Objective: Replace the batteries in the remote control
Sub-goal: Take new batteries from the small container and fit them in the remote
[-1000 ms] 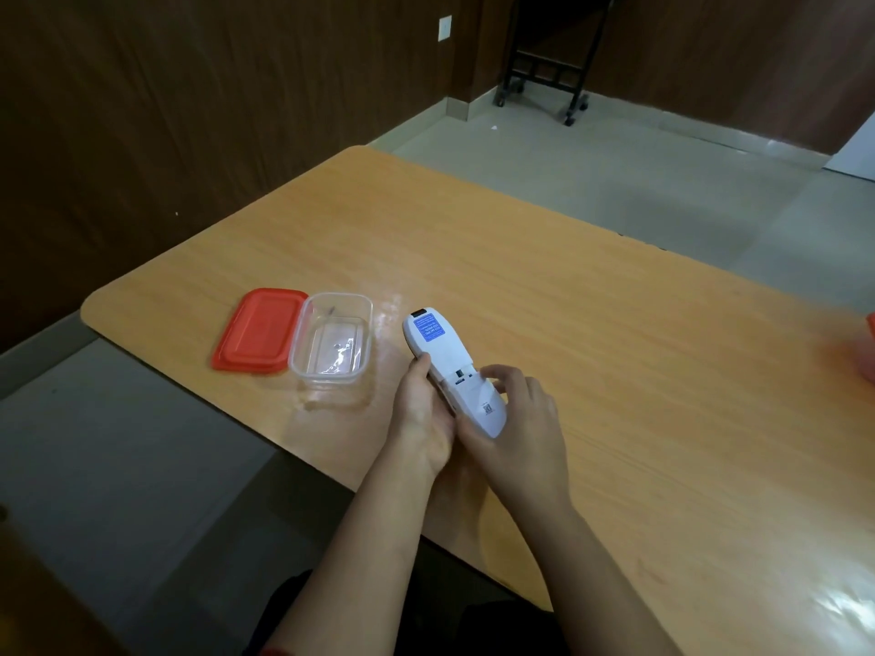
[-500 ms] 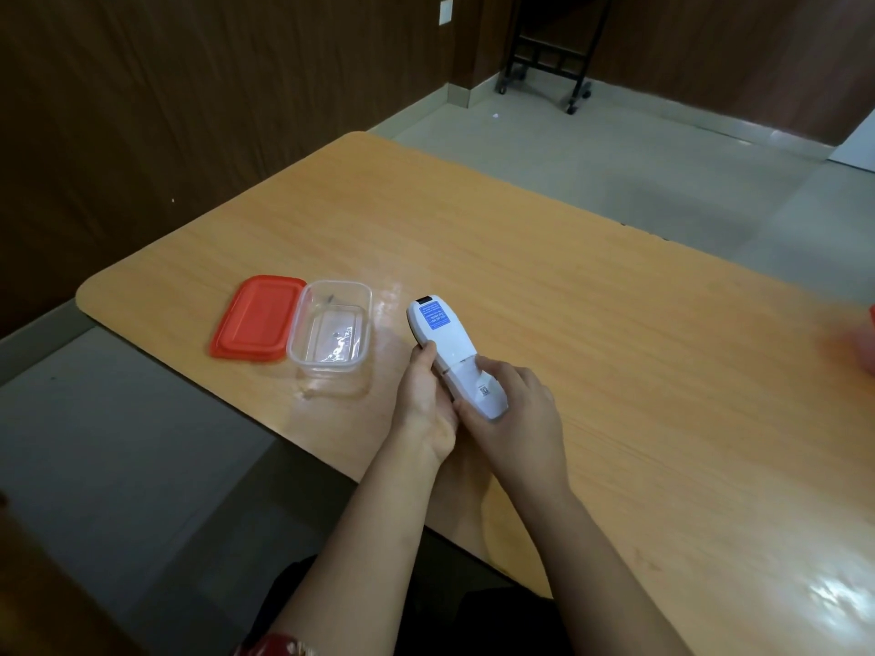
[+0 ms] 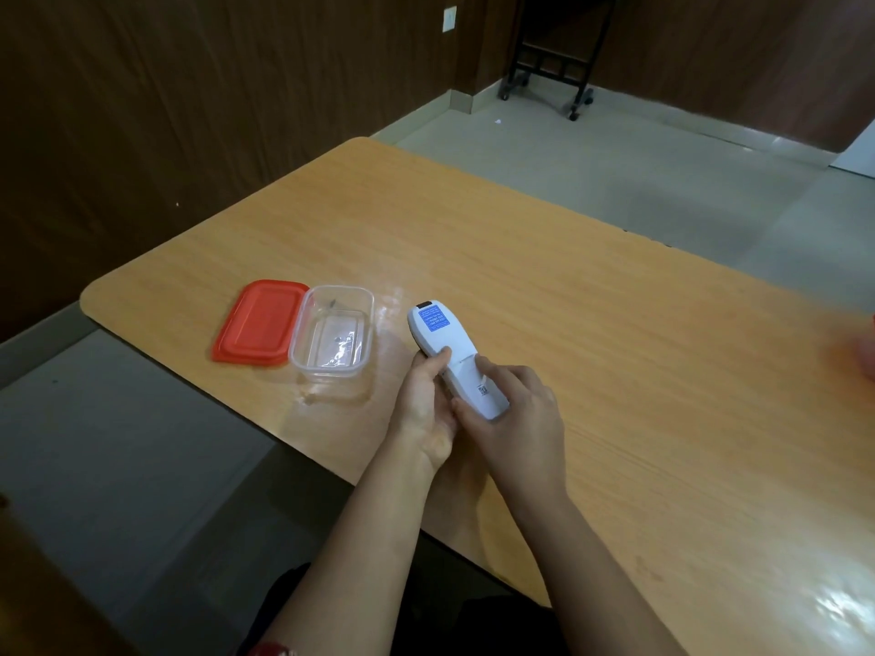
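Observation:
A white remote control (image 3: 444, 342) lies back side up, with a blue label near its far end, held over the wooden table (image 3: 592, 324). My left hand (image 3: 424, 409) grips its left side, thumb on the back near the middle. My right hand (image 3: 518, 419) wraps the near end, fingers around the battery cover (image 3: 476, 385), which carries a small code sticker. The cover sits on the remote. No batteries show.
A clear plastic container (image 3: 334, 334) stands open left of the remote, with an orange-red lid (image 3: 259, 320) flat beside it. A reddish object (image 3: 869, 345) shows at the table's right edge. A black wheeled stand (image 3: 549, 54) stands on the floor far behind.
The battery compartment was partly exposed a second ago. My right hand has slid the cover up along the remote's back, and it now sits closed over the compartment. Both hands stay on the remote.

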Tool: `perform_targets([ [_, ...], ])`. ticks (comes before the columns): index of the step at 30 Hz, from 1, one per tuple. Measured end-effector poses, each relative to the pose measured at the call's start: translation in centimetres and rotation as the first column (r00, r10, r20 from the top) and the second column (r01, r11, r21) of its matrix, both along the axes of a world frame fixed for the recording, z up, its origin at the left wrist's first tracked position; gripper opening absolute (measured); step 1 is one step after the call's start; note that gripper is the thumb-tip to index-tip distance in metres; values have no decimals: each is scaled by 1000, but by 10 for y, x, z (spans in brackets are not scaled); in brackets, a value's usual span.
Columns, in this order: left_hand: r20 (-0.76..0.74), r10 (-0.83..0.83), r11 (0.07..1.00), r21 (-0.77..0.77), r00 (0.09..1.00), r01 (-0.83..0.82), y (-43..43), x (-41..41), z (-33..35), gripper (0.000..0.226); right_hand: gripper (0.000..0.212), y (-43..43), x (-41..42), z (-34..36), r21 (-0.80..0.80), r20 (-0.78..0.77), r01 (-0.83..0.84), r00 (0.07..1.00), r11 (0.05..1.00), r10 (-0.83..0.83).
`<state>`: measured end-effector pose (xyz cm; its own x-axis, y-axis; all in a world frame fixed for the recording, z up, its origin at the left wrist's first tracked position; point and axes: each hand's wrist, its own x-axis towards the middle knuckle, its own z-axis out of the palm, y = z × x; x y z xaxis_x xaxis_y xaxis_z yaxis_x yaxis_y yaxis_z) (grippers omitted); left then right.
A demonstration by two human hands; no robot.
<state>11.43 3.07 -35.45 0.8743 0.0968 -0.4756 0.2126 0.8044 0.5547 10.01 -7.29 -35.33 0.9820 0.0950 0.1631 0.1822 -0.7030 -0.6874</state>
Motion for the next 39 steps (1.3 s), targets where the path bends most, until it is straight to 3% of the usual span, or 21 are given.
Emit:
perform_targets([
  [2, 39, -32, 999, 39, 999, 31, 0, -1, 2, 41, 49, 0, 0, 1, 52, 11, -28, 1000, 998, 27],
  [4, 84, -59, 997, 48, 995, 55, 0, -2, 4, 43, 52, -2, -2, 2, 240, -89, -5, 996, 971, 27],
  [6, 124, -57, 996, 75, 991, 48, 1, -1, 4, 43, 39, -4, -2, 8, 486, -360, 174, 933, 856, 16],
  [8, 138, -32, 994, 111, 990, 17, 2, 1, 3, 42, 23, -9, -2, 10, 638, -586, 332, 795, 695, 158],
  [11, 132, -50, 990, 138, 990, 31, 2, 1, 3, 38, 25, -16, -4, 13, 754, -616, 380, 693, 536, 375],
  [19, 122, -99, 959, 275, 988, 62, 5, -1, 2, 42, 28, -17, -2, 13, 780, -587, 337, 686, 527, 430],
  [26, 138, -120, 925, 375, 983, 60, 4, -2, 2, 31, 29, -17, -3, 16, 791, -577, 336, 685, 511, 445],
  [39, 98, 1, 894, 445, 995, -45, -3, 2, 0, 34, 28, -13, -1, 19, 773, -586, 374, 731, 513, 350],
])
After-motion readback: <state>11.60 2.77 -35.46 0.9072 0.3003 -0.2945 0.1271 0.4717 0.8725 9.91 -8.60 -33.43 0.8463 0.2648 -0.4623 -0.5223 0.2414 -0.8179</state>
